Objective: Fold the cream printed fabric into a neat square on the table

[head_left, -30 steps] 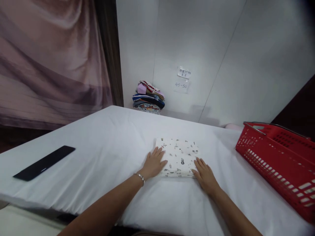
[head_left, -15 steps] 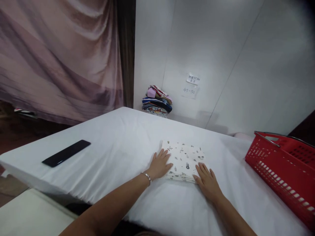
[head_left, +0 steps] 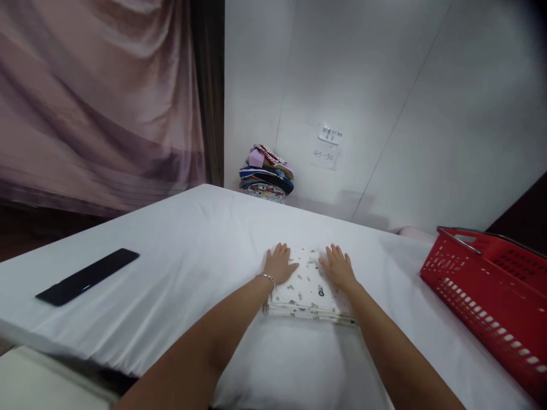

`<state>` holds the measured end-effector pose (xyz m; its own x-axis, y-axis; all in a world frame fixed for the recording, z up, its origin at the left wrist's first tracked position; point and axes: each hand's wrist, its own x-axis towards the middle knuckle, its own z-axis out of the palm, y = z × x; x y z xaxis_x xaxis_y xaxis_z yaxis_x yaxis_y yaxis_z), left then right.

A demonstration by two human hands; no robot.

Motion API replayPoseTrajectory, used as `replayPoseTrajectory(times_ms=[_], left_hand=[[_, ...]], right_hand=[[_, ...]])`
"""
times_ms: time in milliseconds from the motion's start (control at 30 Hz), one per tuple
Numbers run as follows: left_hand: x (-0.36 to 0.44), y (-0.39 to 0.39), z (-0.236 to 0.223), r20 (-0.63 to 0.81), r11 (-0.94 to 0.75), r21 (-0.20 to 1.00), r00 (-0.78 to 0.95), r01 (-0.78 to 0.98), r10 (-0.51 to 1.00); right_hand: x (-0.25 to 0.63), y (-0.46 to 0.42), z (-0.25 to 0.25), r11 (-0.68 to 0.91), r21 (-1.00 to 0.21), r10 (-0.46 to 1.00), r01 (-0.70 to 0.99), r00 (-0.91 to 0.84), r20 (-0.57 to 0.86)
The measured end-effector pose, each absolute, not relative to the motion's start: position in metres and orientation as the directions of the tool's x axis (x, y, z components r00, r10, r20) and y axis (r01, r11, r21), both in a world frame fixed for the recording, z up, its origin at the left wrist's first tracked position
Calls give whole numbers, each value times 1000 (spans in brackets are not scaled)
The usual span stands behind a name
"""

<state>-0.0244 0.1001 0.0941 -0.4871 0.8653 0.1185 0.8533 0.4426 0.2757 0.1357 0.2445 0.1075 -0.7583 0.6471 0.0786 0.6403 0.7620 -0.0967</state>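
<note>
Fingers [head_left: 278, 251] spread over folded printed cloth [head_left: 305, 293]; both hands [head_left: 279, 268] [head_left: 339, 270] apparently touching.

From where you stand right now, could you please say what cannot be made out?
In the head view:
Print on the folded cloth: partly covered by the left hand and right hand.
Part of the red basket: cut off by the right edge; floor hidden by its wall.
Base of the fabric stack: hidden behind the white table.
Writing on the upper note: too small.
</note>
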Motion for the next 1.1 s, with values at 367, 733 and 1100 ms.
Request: replayPoseTrajectory(times_ms=[367, 733, 1100], left_hand=[[-24, 101, 75, 206, 423, 282, -485, 861, 850], [-22, 23, 89, 433, 40, 598, -364, 801, 824], [-11, -18, 86, 486, -200, 531, -102, 824, 868]], right_hand=[[143, 265, 78, 715, -105, 694, 691, -720, -8], [192, 188, 103, 702, -686, 501, 191, -817, 285], [170, 127, 101, 905, -424, 179, 15, -921, 347]])
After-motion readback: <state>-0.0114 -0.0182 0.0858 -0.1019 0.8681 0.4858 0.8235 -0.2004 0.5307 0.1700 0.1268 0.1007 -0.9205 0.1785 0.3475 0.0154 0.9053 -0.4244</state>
